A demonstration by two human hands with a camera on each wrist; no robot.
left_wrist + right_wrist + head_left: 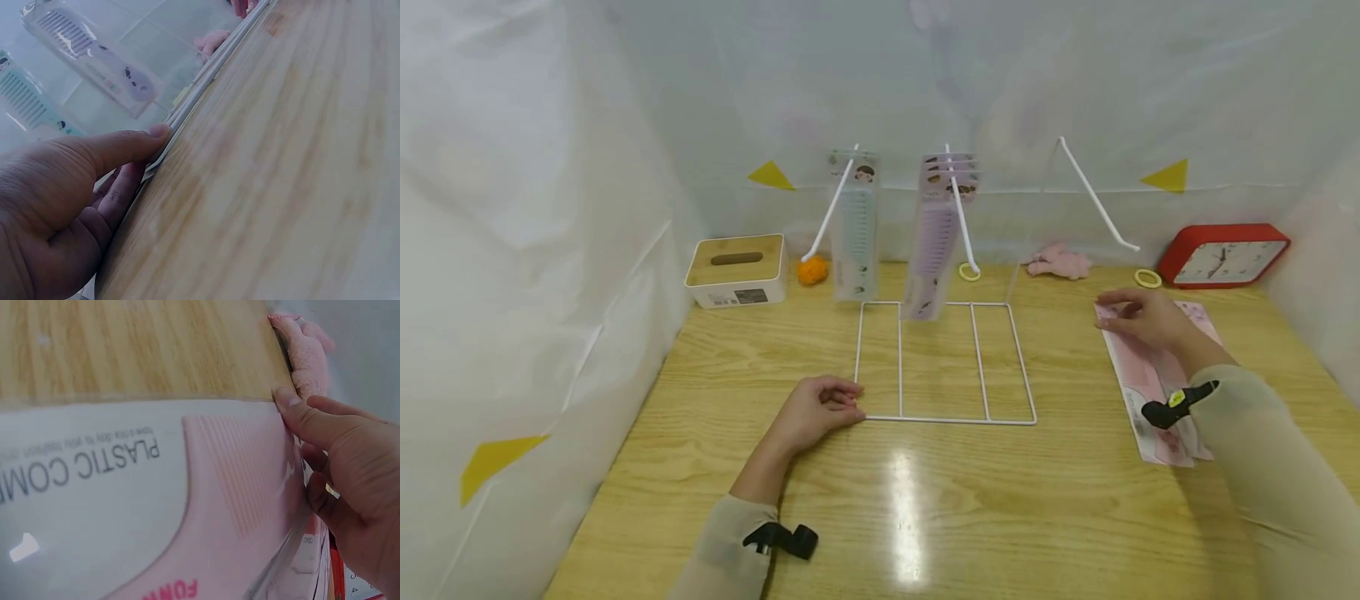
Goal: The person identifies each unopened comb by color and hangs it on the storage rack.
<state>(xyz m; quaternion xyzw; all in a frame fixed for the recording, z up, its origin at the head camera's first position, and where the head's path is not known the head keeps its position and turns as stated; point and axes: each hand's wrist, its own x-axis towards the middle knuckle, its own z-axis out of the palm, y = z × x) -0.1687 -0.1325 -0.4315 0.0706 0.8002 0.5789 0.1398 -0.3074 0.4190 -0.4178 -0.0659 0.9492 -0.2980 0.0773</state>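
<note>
A white wire display rack (951,420) stands on the table, its base flat and its hooks sticking out toward me. My left hand (816,408) pinches the near left corner of that base between thumb and fingers. On the left hook hangs a packaged teal comb (857,233); purple packaged combs (932,250) hang on the middle one. The right hook (1093,192) carries nothing. At the right, my right hand (1153,321) pinches the far end of a packaged pink comb (231,469), thumb over its corner. Beside it lies another pink package (1198,315), partly hidden by the forearm.
Along the back stand a tissue box (736,260), an orange ball-like thing (812,271), a pink plush toy (1060,262) and a red clock (1225,256). Yellow rings (1147,278) lie there too. White sheeting walls the table at the back and sides.
</note>
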